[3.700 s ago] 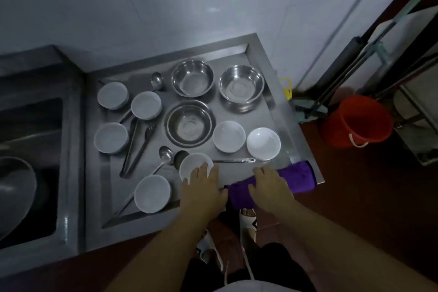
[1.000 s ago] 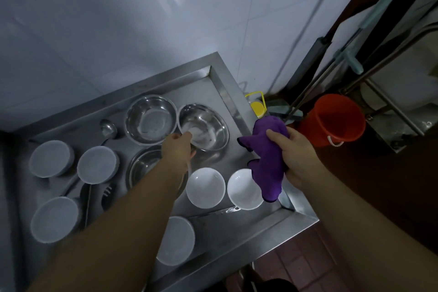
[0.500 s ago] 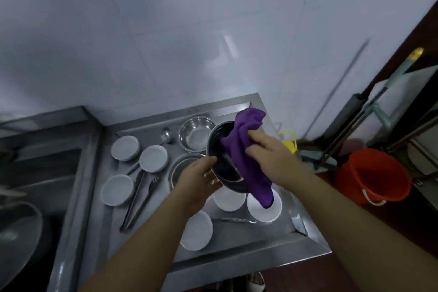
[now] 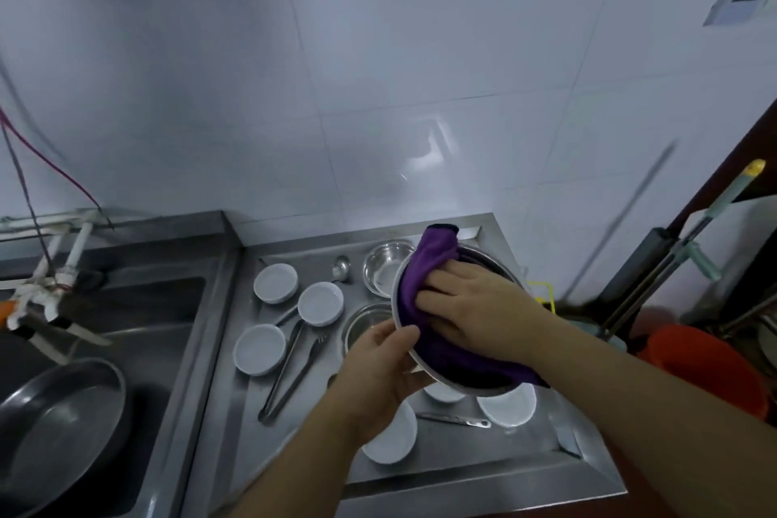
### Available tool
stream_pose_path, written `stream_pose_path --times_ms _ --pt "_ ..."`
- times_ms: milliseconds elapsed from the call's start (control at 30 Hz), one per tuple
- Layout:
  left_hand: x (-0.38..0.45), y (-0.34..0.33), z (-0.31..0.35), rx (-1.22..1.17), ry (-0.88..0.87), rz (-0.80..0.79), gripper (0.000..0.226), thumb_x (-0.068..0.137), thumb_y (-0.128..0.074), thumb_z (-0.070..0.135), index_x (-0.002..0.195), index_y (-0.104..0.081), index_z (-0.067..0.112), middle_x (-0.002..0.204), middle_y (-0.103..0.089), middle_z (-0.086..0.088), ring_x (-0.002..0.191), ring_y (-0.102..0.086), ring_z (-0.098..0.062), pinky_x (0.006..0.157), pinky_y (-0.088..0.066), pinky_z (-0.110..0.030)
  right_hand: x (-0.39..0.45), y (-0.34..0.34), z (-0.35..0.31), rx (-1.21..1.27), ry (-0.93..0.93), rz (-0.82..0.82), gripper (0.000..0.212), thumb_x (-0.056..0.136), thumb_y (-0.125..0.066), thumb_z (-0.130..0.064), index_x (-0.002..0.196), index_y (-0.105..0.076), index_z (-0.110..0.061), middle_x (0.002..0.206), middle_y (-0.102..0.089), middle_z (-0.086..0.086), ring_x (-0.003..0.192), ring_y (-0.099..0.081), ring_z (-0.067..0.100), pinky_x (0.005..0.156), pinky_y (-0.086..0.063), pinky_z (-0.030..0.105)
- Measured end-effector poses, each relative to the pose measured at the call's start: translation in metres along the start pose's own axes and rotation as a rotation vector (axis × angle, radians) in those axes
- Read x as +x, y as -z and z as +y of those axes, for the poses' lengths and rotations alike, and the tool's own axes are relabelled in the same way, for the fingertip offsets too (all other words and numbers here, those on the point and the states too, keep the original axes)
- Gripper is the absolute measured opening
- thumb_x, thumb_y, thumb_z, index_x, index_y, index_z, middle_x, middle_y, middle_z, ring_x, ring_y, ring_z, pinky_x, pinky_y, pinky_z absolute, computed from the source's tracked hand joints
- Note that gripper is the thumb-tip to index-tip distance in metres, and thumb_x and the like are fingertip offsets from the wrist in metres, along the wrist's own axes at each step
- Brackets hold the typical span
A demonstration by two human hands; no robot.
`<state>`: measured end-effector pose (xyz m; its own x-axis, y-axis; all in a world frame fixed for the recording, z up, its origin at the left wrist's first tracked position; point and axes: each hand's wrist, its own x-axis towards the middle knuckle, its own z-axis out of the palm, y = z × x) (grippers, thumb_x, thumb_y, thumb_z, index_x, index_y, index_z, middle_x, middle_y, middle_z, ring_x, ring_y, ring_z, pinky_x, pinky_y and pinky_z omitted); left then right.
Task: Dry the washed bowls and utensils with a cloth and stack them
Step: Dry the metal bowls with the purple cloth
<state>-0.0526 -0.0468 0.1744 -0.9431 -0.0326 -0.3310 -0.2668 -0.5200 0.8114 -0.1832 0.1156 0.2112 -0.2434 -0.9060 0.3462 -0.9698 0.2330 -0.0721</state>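
Head view shows the person holding a steel bowl [image 4: 483,261] tilted up on edge above the draining board [image 4: 483,471], its mouth turned toward them. The left hand [image 4: 378,370] grips the bowl at its near-left rim, thumb curled over the lip and fingers behind the wall. The right hand [image 4: 475,307] lies inside the bowl with fingers fairly straight, pressing a purple cloth [image 4: 424,261] against the inner wall; part of the cloth spills over the bowl's far rim and part lines its lower side.

Judging by its thin shiny wall, the bowl is probably light and stiff, and likely slick while wet, so the rim is the sensible place to hold it, as the left hand does. It should survive a knock. The cloth is soft and limp and will follow the curve under a flat palm.

Relative to the held bowl: a second steel bowl [image 4: 387,269] sits just behind its left edge on the board, and a third [image 4: 361,324] lies partly hidden below it. White bowls [image 4: 319,303] stand well to its left, with tongs [image 4: 281,370] and a fork [image 4: 309,353] near them. More white bowls lie directly beneath it. These look breakable, so the steel one wants setting down gently among them.
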Motion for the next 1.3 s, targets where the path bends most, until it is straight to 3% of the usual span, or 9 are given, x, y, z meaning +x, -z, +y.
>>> stream_pose_path --times_ms 267,367,467,600,800,867,967,1100,1300 --pt "-0.015 0.020 0.050 0.031 -0.221 0.042 0.046 0.082 -0.077 0.021 0.126 -0.070 0.011 0.122 -0.073 -0.023 0.111 -0.072 -0.043 0.088 -0.062 -0.058 0.079 -0.001 -0.035 -0.116 -0.623 0.072 0.027 0.097 -0.061 -0.018 0.122 -0.059 -0.009 0.121 -0.059 0.017 0.101 -0.059 0.040 0.083 -0.048 0.044" --pt "-0.017 0.024 0.058 0.093 -0.304 0.053 0.043 0.082 -0.075 0.017 0.124 -0.071 0.017 0.120 -0.073 -0.021 0.104 -0.073 -0.040 0.093 -0.060 -0.063 0.099 -0.006 -0.054 -0.226 -0.765 -0.098 0.033 0.093 -0.058 -0.011 0.125 -0.059 0.000 0.127 -0.052 0.022 0.105 -0.058 0.041 0.081 -0.052 0.046" --pt "-0.022 0.034 0.057 0.110 -0.336 0.040 0.044 0.087 -0.073 0.009 0.129 -0.069 0.018 0.121 -0.073 -0.019 0.108 -0.073 -0.034 0.093 -0.061 -0.058 0.105 -0.013 -0.061 -0.012 -1.006 -0.201 0.036 0.106 -0.039 -0.018 0.136 -0.048 -0.002 0.136 -0.049 0.023 0.117 -0.054 0.040 0.085 -0.043 0.043" --pt "-0.026 0.047 0.059 0.074 -0.331 0.019 0.053 0.083 -0.077 0.013 0.135 -0.066 0.021 0.126 -0.075 -0.012 0.116 -0.072 -0.034 0.092 -0.063 -0.046 0.107 -0.013 -0.079 0.406 -1.169 -0.158 0.031 0.108 -0.038 -0.036 0.120 -0.048 -0.009 0.126 -0.060 0.021 0.107 -0.058 0.035 0.084 -0.039 0.039" --pt "-0.026 0.068 0.084 0.011 -0.179 -0.077 0.047 0.086 -0.080 0.022 0.132 -0.071 0.022 0.131 -0.071 -0.019 0.117 -0.072 -0.036 0.088 -0.062 -0.042 0.101 -0.005 -0.100 1.048 -1.006 0.002 0.020 0.095 -0.058 -0.051 0.110 -0.064 -0.038 0.107 -0.073 0.000 0.100 -0.071 0.019 0.094 -0.059 0.040" --pt "-0.024 0.071 0.090 0.021 -0.130 -0.098 0.052 0.083 -0.086 0.030 0.132 -0.071 0.021 0.130 -0.071 -0.021 0.115 -0.073 -0.037 0.086 -0.062 -0.040 0.099 -0.001 -0.100 1.055 -0.884 0.020 0.021 0.094 -0.057 -0.050 0.107 -0.067 -0.037 0.103 -0.074 -0.002 0.099 -0.072 0.018 0.092 -0.060 0.038" --pt "-0.018 0.070 0.097 0.045 -0.124 -0.155 0.059 0.081 -0.090 0.038 0.133 -0.070 0.019 0.131 -0.071 -0.021 0.116 -0.072 -0.036 0.089 -0.061 -0.041 0.099 0.006 -0.091 0.819 -0.696 0.050 0.011 0.102 -0.053 -0.041 0.100 -0.059 -0.032 0.092 -0.068 -0.007 0.085 -0.067 0.012 0.080 -0.058 0.034" --pt "-0.008 0.056 0.098 -0.014 -0.171 -0.115 0.057 0.070 -0.097 0.039 0.119 -0.077 0.015 0.117 -0.074 -0.020 0.100 -0.075 -0.030 0.084 -0.062 -0.042 0.108 0.018 -0.061 0.204 -0.426 0.124 0.012 0.103 -0.058 -0.029 0.109 -0.056 -0.020 0.110 -0.060 -0.001 0.096 -0.050 0.016 0.091 -0.047 0.037" --pt "0.004 0.016 0.095 -0.072 -0.300 -0.028 0.036 0.075 -0.087 0.025 0.108 -0.079 0.013 0.105 -0.074 -0.020 0.098 -0.073 -0.032 0.083 -0.062 -0.049 0.123 0.044 -0.025 -0.002 -0.590 0.138 0.033 0.108 -0.050 -0.031 0.135 -0.057 -0.014 0.139 -0.052 0.012 0.118 -0.049 0.034 0.097 -0.047 0.049"
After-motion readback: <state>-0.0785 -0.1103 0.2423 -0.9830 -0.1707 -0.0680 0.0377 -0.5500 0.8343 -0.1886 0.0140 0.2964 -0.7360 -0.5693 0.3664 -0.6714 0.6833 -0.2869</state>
